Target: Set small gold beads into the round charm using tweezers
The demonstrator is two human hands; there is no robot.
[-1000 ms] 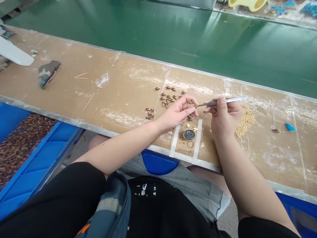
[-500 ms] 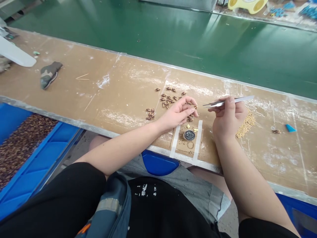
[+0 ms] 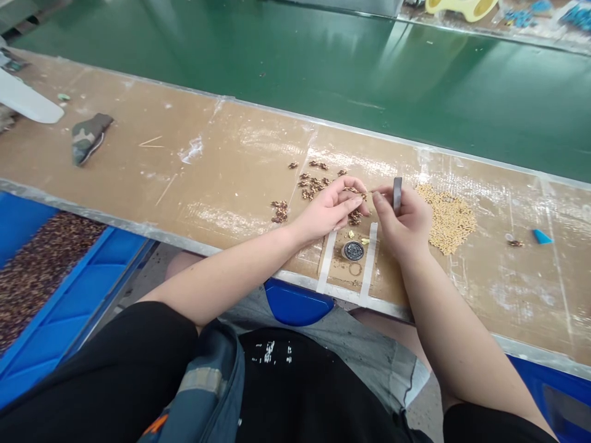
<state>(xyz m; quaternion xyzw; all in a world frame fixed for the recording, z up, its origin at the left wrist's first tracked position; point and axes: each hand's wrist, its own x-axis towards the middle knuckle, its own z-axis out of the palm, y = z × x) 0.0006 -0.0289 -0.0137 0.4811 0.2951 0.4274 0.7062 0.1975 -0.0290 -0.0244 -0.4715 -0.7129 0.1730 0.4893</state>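
My left hand (image 3: 339,204) is pinched closed over the table, with a small brownish-gold piece (image 3: 364,195) at its fingertips. Facing it, my right hand (image 3: 401,215) is closed around metal tweezers (image 3: 398,194), which stand more upright between its fingers. The fingertips of both hands are close together with a narrow gap. Small brown-gold pieces (image 3: 314,186) lie beyond and under my left hand. Below the hands, a small round pot with a dark top (image 3: 353,251) sits between two strips of white tape (image 3: 368,264). Yellow-gold bits (image 3: 450,218) spread to the right of my right hand.
The brown table (image 3: 240,160) borders a green surface (image 3: 277,67). A camouflage-patterned piece (image 3: 90,138) lies at the left. A blue cone-shaped piece (image 3: 542,237) is at the right. Blue bins (image 3: 106,264) hold brown pieces below the table's left edge.
My right hand has moved left toward my left hand, and the tweezers have turned from lying nearly flat to upright. More of the yellow-gold bits now show. My left hand has hardly moved.
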